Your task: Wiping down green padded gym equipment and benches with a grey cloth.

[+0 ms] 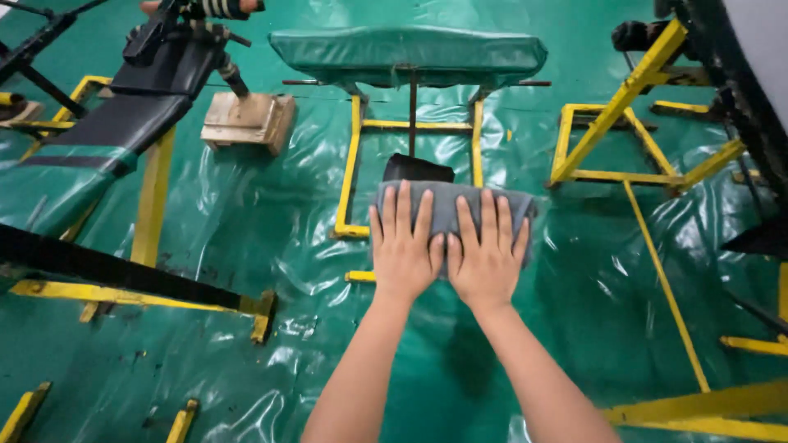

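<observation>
A folded grey cloth [447, 203] lies flat on the green plastic sheet covering the floor [271, 246]. My left hand [404, 246] and my right hand [488, 254] rest palm-down on it side by side, fingers spread and pointing away from me, thumbs touching. Both hands press on the cloth rather than grip it. The near half of the cloth is hidden under my hands.
A green padded bench on a yellow metal frame [408, 53] stands just beyond the cloth, with a black plate [417, 169] under it. A black and green bench [123, 123] sits left, a wooden block [249, 121] behind it, yellow frames [624, 123] right.
</observation>
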